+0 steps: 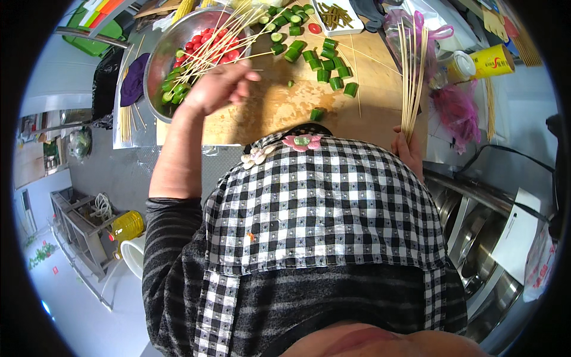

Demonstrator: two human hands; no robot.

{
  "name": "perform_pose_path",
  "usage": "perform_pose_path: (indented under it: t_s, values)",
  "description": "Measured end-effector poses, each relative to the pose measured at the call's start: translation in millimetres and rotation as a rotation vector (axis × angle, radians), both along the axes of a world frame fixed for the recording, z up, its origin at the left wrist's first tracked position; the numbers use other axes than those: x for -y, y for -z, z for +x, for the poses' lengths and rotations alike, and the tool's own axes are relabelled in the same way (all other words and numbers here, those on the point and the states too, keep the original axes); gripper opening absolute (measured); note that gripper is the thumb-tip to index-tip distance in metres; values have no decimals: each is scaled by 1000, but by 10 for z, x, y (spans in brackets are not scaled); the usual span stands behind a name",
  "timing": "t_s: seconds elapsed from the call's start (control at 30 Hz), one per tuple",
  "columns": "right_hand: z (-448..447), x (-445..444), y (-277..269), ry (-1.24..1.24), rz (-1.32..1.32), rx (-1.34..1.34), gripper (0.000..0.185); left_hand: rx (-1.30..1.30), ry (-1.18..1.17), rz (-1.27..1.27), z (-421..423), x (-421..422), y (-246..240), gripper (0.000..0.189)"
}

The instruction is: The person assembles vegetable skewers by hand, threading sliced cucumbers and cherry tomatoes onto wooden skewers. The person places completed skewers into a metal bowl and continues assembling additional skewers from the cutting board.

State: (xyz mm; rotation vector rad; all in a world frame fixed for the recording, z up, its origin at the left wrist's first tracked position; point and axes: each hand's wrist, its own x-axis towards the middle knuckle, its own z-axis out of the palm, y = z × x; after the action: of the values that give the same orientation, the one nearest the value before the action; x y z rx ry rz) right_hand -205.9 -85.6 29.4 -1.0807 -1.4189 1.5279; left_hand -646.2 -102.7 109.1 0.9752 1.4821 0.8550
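Note:
My left hand [223, 87] is over the right rim of a large steel bowl [154, 80], with its fingers curled. A thin stick end shows beside the fingertips, but I cannot tell whether the hand grips it. Inside the bowl lie cherry tomatoes [196, 42] and cut cucumber pieces [171, 85], many on bamboo skewers [223, 38] that fan out past the rim. At the right edge of the cutting board [272, 120], my right hand [408, 149] holds an upright bundle of bare bamboo skewers [410, 89]. Several cucumber chunks [328, 64] are scattered across the board.
A white tray [354, 27] of cut green stalks stands at the back. To the right are pink plastic bags [457, 111], a lidded jar [459, 67] and a yellow canister [493, 61]. A purple cloth [134, 80] lies left of the bowl. An oil bottle [128, 225] stands lower left.

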Motion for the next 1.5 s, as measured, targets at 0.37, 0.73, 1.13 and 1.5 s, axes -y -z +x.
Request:
perform_pose_path:
  t_s: [0.37, 0.73, 1.13, 1.5]
  values:
    - [-258, 114, -25, 18, -169, -24, 20, -1101, -95, 493, 779, -810, 862, 51]
    - [49, 89, -103, 73, -253, 39, 24, -1070, -26, 599, 857, -1078, 1070, 26]
    - [-270, 199, -232, 80, -184, 175, 30, -923, 70, 677, 800, -807, 707, 31]
    - [-602, 366, -350, 12, -158, -22, 27, 1172, -171, 474, 676, -265, -293, 27]
